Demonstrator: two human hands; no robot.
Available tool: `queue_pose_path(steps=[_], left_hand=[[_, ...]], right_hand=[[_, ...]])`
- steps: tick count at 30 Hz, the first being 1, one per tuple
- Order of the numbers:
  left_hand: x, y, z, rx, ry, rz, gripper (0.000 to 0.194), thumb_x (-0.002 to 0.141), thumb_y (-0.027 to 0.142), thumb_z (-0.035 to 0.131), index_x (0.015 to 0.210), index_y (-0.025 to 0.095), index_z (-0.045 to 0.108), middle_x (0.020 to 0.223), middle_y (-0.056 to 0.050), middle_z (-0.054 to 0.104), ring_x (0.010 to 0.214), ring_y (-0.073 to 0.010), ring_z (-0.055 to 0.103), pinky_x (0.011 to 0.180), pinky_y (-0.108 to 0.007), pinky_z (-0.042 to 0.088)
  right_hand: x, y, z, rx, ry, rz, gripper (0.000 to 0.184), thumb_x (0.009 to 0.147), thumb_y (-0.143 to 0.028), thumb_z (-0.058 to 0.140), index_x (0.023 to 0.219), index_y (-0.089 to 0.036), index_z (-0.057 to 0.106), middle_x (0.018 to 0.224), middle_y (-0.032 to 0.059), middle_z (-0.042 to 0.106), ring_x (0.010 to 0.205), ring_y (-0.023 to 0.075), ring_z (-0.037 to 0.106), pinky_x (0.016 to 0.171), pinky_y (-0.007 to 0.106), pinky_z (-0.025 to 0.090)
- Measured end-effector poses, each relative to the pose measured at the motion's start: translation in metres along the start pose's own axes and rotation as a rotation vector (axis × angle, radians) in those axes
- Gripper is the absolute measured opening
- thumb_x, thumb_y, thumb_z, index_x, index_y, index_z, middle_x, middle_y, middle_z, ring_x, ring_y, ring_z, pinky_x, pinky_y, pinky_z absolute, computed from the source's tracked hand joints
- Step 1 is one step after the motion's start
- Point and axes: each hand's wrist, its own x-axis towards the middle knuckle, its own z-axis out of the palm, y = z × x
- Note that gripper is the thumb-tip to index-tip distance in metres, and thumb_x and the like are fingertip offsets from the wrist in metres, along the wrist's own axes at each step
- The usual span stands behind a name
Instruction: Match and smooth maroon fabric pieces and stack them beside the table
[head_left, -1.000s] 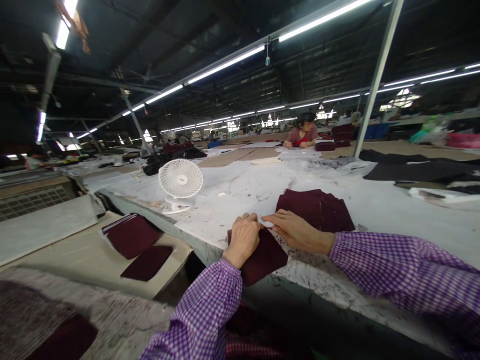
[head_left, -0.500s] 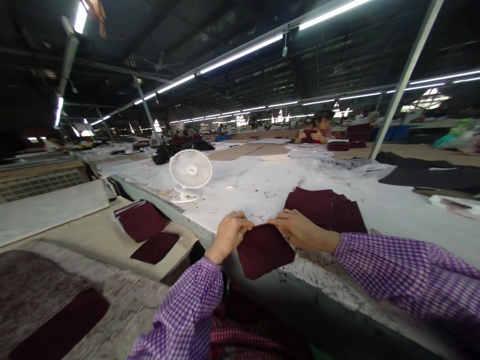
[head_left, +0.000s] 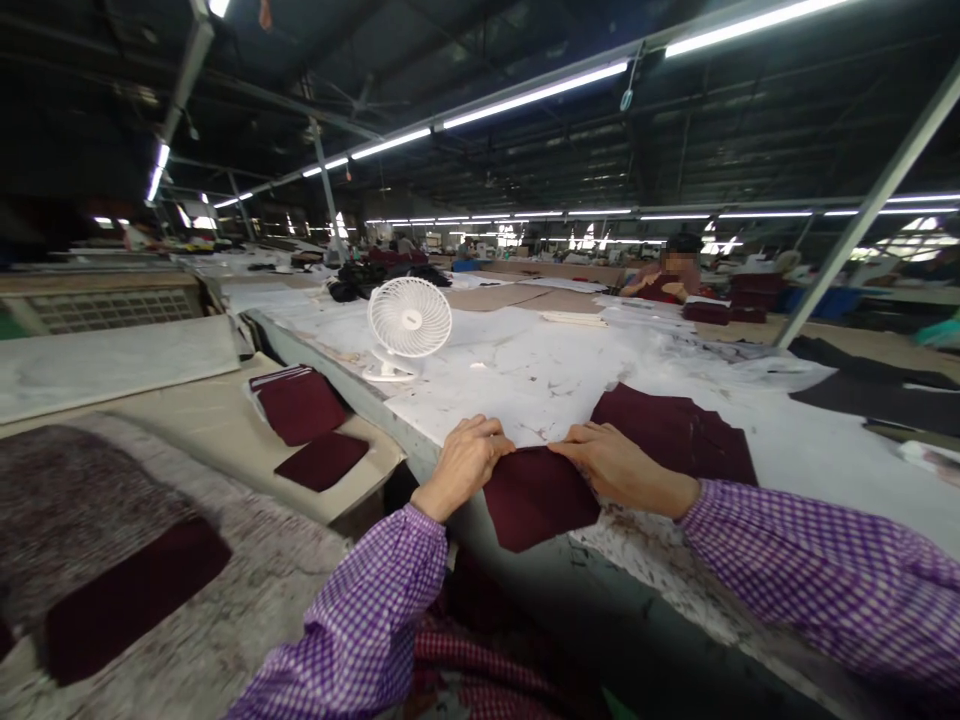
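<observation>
"Both top corners of the maroon piece [head_left: 544, 505] were pinched?"

"They were. The left hand [head_left: 466, 462] gripped one between thumb and fingers; the right hand [head_left: 626, 470] gripped the other. The cloth lay at the near edge of the white-topped table [head_left: 525, 355], its lower part hanging over."

"So what worried you?"

"That overhang. Had a pinch loosened, I reckoned, the loose part's weight could have dragged it off. Uneven pulling might have skewed or creased the top edge."

"And the maroon pile [head_left: 682, 435]?"

"Right behind the right hand, so a careless sweep of the wrist could have knocked its layers crooked. The white fan [head_left: 411, 318] stood well apart; I couldn't tell whether any draught from it reached the cloth."
</observation>
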Motion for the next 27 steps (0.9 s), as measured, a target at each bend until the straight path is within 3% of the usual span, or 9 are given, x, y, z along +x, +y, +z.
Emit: queue_pose_path(steps=[5,11,18,23,27], left_hand=[[0.000,-0.001,-0.002,0.029,-0.022,0.016,0.032,0.094,0.026,0.038,0.089,0.022,0.070,0.087,-0.004,0.061,0.085,-0.0174,0.049,0.078,-0.030,0.037],[0.002,0.000,-0.001,0.034,-0.023,0.006,0.032,0.094,0.025,0.038,0.089,0.023,0.070,0.086,-0.004,0.061,0.085,-0.0175,0.049,0.077,-0.030,0.037],[0.000,0.000,-0.004,0.055,-0.036,0.011,0.032,0.094,0.023,0.037,0.093,0.023,0.069,0.088,-0.005,0.059,0.085,-0.0174,0.048,0.077,-0.031,0.038],[-0.003,-0.001,-0.003,0.059,-0.023,0.030,0.034,0.095,0.023,0.035,0.096,0.023,0.069,0.088,-0.005,0.059,0.085,-0.0177,0.048,0.077,-0.031,0.037],[-0.005,-0.001,-0.001,0.071,-0.001,0.052,0.033,0.095,0.023,0.035,0.098,0.022,0.068,0.089,-0.005,0.059,0.084,-0.0174,0.048,0.076,-0.030,0.036]], right_hand=[[0.007,0.008,-0.009,-0.015,-0.040,-0.032,0.040,0.081,-0.007,0.043,0.113,-0.019,0.063,0.098,0.0089,0.063,0.092,0.0204,0.058,0.080,0.032,0.043],[0.012,0.013,0.000,0.096,0.113,-0.085,0.050,0.078,-0.002,0.036,0.124,-0.014,0.054,0.117,0.0108,0.060,0.107,0.0201,0.055,0.091,0.034,0.046],[0.012,0.006,0.011,0.211,0.115,-0.131,0.042,0.081,-0.004,0.037,0.116,-0.015,0.057,0.095,0.0094,0.065,0.090,0.0201,0.057,0.083,0.036,0.048],[0.019,-0.002,0.006,0.150,0.009,-0.083,0.041,0.079,0.001,0.037,0.107,-0.013,0.064,0.091,0.0107,0.059,0.085,0.0191,0.052,0.079,0.033,0.045],[0.020,-0.011,0.003,0.039,-0.035,-0.077,0.045,0.082,-0.001,0.037,0.118,-0.015,0.061,0.095,0.0111,0.056,0.087,0.0195,0.050,0.082,0.034,0.042]])
